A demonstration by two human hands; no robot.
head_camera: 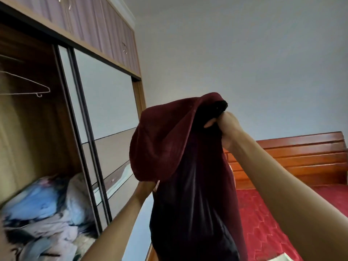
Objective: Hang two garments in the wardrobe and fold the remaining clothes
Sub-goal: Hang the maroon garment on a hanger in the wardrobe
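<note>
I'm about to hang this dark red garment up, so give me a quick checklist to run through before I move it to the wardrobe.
1. Right hand grip on the maroon garment: ok, fingers curled round its top.
2. Left hand grip: cannot tell, it meets the folded flap from below, fingers mostly hidden.
3. Wardrobe open: ok, the inside shows.
4. Free hanger: ok, a bare wire hanger hangs inside.
5. Garment on that hanger: not ok, they are apart.
6. Hanging room above the bedding pile on the wardrobe floor: cannot tell.
</note>
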